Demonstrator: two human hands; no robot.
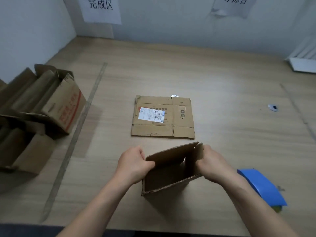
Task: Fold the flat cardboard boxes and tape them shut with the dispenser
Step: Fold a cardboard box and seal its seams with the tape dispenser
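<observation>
— Head view first: we have the small brown corrugated cardboard box [172,170] near the front middle of the pale wood-grain table [222,86], partly opened into a tube with its open end facing up toward us. Our left hand [135,163] grips its left wall, thumb curled over the top edge; our right hand [213,163] grips the right wall, fingers curled round the raised flap.

— What do we see just beyond it?

— A flat brown cardboard box with a white shipping label [163,117] lies on the table past our hands, apart from the held box. A small round silvery thing [174,96] peeks out at its far edge; we cannot tell what it is.

— And to the sides?

— The blue plastic tape dispenser [261,187] sits just beside our right forearm, near the front right. On the left stand open brown cartons with red print [51,106], well apart from the held box, beyond a long worn strip [77,137] running across the table. A small white fitting [273,107] lies far right.

— Edges?

— Grey walls close the back and left, carrying white paper signs [100,9]. The table's front edge runs under our forearms. Bare tabletop lies between the flat box and the back wall, and on the right between the flat box and the fitting.
</observation>
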